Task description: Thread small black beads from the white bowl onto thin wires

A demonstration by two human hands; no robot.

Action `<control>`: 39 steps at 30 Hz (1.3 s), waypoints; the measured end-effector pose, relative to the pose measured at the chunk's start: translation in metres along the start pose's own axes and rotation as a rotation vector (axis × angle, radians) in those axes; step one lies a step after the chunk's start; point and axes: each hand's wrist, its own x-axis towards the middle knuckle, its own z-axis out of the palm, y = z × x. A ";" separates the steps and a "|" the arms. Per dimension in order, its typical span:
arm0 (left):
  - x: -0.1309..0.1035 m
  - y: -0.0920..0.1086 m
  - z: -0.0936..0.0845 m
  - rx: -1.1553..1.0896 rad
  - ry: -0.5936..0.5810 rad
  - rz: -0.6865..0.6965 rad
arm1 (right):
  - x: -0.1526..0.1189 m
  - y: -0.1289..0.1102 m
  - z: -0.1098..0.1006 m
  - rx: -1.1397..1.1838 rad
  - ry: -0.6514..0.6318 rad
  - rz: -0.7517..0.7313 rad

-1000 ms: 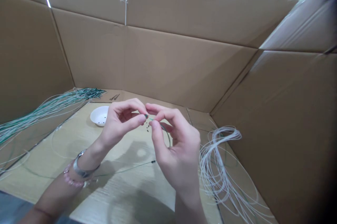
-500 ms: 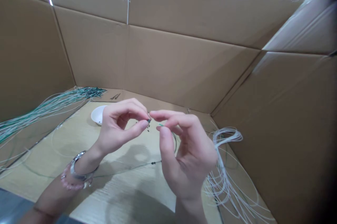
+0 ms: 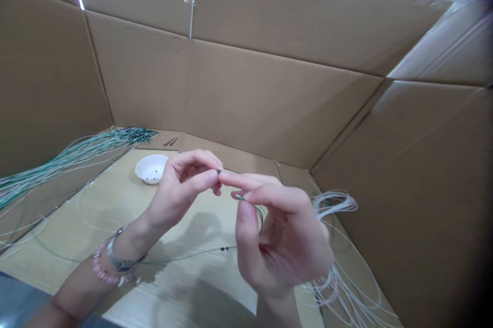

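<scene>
Thumb and forefinger of my left hand [image 3: 188,179] pinch a tiny dark bead-like piece [image 3: 219,172]. The index fingertip of my right hand [image 3: 279,225] reaches to this piece and appears to touch it. Between the thumb and another finger of that hand sits the green tip of a thin wire [image 3: 240,197]. Part of the wire curves down behind the right hand. Below the hands a thin green wire [image 3: 192,254] runs across the board, with small dark pieces [image 3: 225,249] on it.
Left of my hands stands a white bowl [image 3: 151,168] with small dark bits inside. Green and white wires [image 3: 77,156] lie along the left side. Thin tools [image 3: 170,141] rest at the back. A white wire bundle [image 3: 334,204] lies right. Cardboard walls [image 3: 285,107] surround the board.
My right index fingertip has come against the small dark piece in my left fingers. The right hand has shifted slightly right and down. More of the white bowl shows now.
</scene>
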 end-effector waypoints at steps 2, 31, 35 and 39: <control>0.000 -0.001 -0.001 0.020 -0.012 0.011 | 0.000 0.000 0.000 0.010 -0.007 0.001; -0.001 0.008 -0.005 -0.332 -0.112 -0.228 | 0.001 -0.005 -0.005 0.088 -0.090 0.090; 0.000 0.007 -0.003 -0.336 -0.122 -0.247 | 0.002 -0.004 -0.004 0.131 -0.100 0.064; -0.003 0.008 -0.002 -0.511 -0.114 -0.391 | 0.003 -0.003 -0.003 0.142 -0.123 0.054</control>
